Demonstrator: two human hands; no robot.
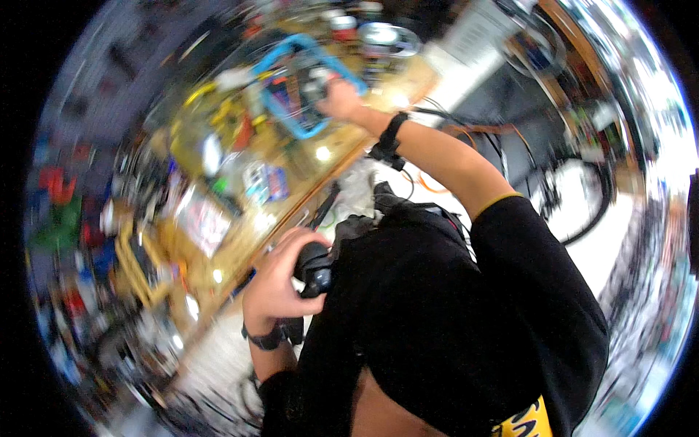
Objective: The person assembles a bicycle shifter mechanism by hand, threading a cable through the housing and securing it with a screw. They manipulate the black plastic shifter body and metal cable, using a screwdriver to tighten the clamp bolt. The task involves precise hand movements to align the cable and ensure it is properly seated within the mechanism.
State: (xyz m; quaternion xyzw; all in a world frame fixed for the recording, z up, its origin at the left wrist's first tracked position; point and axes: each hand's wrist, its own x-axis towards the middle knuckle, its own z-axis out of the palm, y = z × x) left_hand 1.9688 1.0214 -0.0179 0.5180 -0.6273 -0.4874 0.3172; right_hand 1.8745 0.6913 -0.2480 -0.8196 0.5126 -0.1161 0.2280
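Note:
Close to my body, my left hand [277, 273] is curled round a black rounded object [314, 269] with a glossy knob-like part. Its exact kind cannot be made out. My right arm stretches out over the workbench [306, 164], and my right hand [341, 98] is at the right side of a blue-rimmed tray [309, 132]. Its fingers reach inside and are smeared by motion. A greyish-white thing [318, 79] shows beside them; whether I grip it is unclear. Several dark and reddish long items lie in the tray, too blurred to name.
Left of the tray lies a heap of yellow items [211, 120]. Clear plastic packets [204, 218] and a yellow frame [138, 262] lie farther along the bench. Jars and a round tin [378, 35] stand behind the tray. A bicycle wheel [601, 197] and loose cables [488, 127] are at right.

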